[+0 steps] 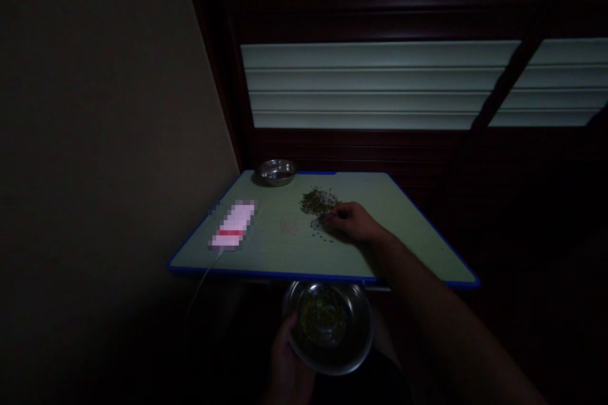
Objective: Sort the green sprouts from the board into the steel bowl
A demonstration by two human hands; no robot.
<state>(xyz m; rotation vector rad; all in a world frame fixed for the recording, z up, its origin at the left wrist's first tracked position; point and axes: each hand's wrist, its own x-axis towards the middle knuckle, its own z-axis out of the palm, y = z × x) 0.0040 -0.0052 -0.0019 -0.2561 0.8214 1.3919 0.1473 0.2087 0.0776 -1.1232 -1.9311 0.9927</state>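
My left hand (pixel 291 354) grips the rim of a shiny metal bowl (pixel 357 354) below the table's front edge, thumb over the rim. Inside the bowl lie small green bean-like grains (pixel 323 316). Over the table, my right hand (pixel 354 220) is closed, with thumb and fingers pinched together. At its fingertips is a small pale, see-through patch (pixel 318 223); in the dim light I cannot make out what it is. Just beyond the fingers spreads a pile of small green grains (pixel 316 201), with whitish bits at its right. Several loose grains are scattered nearer to me.
A second metal bowl (pixel 276 173) stands at the table's back left corner. A blurred-out lit phone (pixel 234 225) lies on the left side, its cable (pixel 202 281) hanging off the front. The pale table (pixel 266 259) has a blue edge. Wall at left, dark slatted panels behind.
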